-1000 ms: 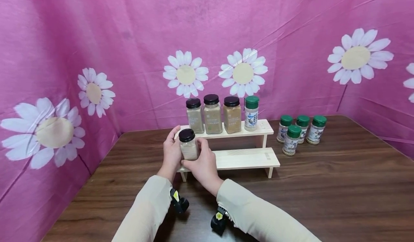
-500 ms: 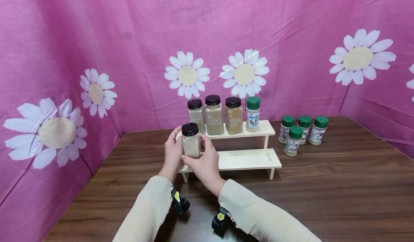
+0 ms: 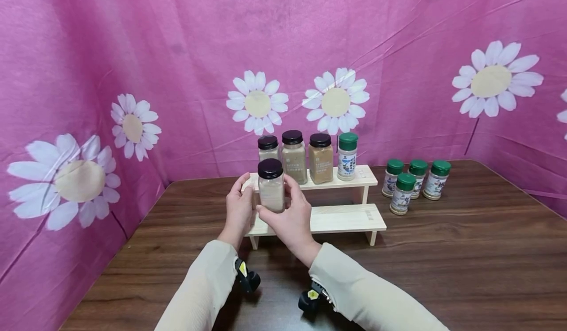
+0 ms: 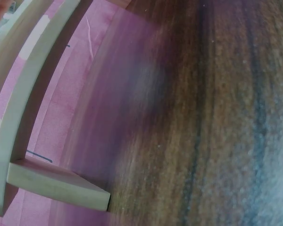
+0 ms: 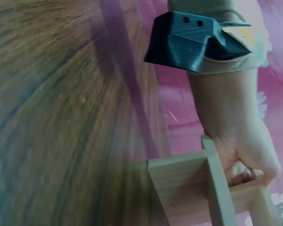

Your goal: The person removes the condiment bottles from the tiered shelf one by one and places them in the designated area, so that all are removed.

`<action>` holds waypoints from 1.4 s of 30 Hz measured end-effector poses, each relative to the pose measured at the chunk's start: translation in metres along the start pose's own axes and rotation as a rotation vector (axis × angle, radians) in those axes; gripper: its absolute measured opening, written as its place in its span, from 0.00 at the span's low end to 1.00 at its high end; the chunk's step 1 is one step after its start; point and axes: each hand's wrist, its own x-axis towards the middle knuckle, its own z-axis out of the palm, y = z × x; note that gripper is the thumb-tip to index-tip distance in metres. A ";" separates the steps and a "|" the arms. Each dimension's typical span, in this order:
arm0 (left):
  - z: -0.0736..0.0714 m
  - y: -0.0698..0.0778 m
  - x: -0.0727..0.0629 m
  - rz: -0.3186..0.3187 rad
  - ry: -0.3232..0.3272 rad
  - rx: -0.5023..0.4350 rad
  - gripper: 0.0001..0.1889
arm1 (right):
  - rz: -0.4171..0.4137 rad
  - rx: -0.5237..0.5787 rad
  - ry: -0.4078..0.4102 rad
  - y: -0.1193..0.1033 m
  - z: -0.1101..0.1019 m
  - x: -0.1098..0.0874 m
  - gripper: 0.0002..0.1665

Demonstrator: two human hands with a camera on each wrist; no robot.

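Note:
A square glass spice jar (image 3: 271, 188) with a black lid and pale powder is held upright by my right hand (image 3: 292, 218), thumb in front and fingers round its right side. It hangs in front of the upper tier's left end. My left hand (image 3: 239, 210) is left of the jar, apart from it, at the left end of the two-tier wooden rack (image 3: 341, 219); in the right wrist view its curled fingers (image 5: 240, 175) grip the rack's end. On the upper tier stand black-lidded jars (image 3: 294, 161) and one green-capped shaker (image 3: 347, 159).
Several green-capped shakers (image 3: 402, 195) stand on the brown wooden table (image 3: 443, 262), right of the rack. A pink cloth (image 3: 190, 36) with white daisies hangs behind and at both sides. Black wrist cameras (image 3: 249, 278) sit under the sleeves.
The right hand has raised the black-lidded spice jar and carried it a little to the right, in front of the upper tier's leftmost jar. My left hand stays almost where it was.

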 end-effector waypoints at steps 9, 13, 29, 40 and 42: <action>0.000 0.001 -0.001 -0.008 -0.002 0.001 0.20 | -0.043 0.012 0.056 -0.001 -0.026 0.008 0.44; 0.000 0.001 -0.001 0.001 0.012 0.011 0.20 | -0.094 0.015 0.083 0.003 -0.039 0.014 0.44; -0.001 0.000 0.000 -0.005 0.010 0.032 0.20 | -0.193 -0.064 0.257 0.028 -0.083 0.032 0.39; -0.001 0.000 0.001 -0.025 0.007 0.026 0.21 | -0.206 -0.093 0.302 0.034 -0.113 0.038 0.40; 0.000 0.000 0.001 -0.024 0.009 0.027 0.21 | -0.190 -0.093 0.301 0.035 -0.120 0.038 0.40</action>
